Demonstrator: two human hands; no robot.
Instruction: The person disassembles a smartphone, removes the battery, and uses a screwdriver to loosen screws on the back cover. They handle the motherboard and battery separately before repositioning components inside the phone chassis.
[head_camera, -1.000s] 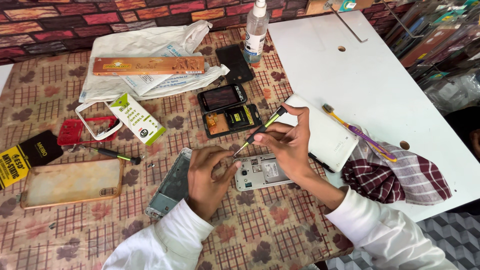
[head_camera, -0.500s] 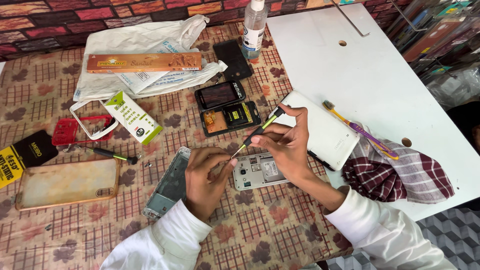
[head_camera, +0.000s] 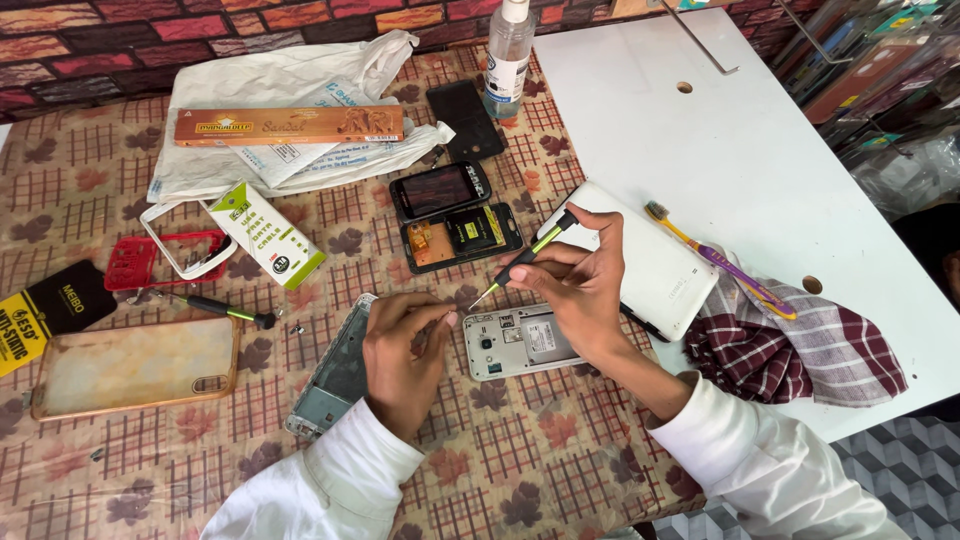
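1. Where the patterned tablecloth (head_camera: 120, 450) meets the person's forearms, an opened phone body (head_camera: 520, 342) lies flat with its back cover off, just in front of the right hand (head_camera: 580, 290).
2. The right hand is closed round a small screwdriver (head_camera: 520, 257), tip slanting down towards the phone body's upper left corner.
3. The left hand (head_camera: 400, 350) is curled, fingertips pinched narrow beside that corner; whether it holds anything cannot be told. It lies over a grey phone frame (head_camera: 335, 370).
4. Edges: the white tabletop (head_camera: 740, 150) borders the cloth on the right; a brick-pattern wall runs along the far side.
5. Open room: bare cloth lies along the near edge.
6. Count: two further phones (head_camera: 440, 188) behind the hands, one white tablet (head_camera: 660, 265), one toothbrush (head_camera: 715, 258), one checked cloth (head_camera: 800, 350), one second screwdriver (head_camera: 225, 311), one clear phone case (head_camera: 135, 365), one bottle (head_camera: 508, 55).
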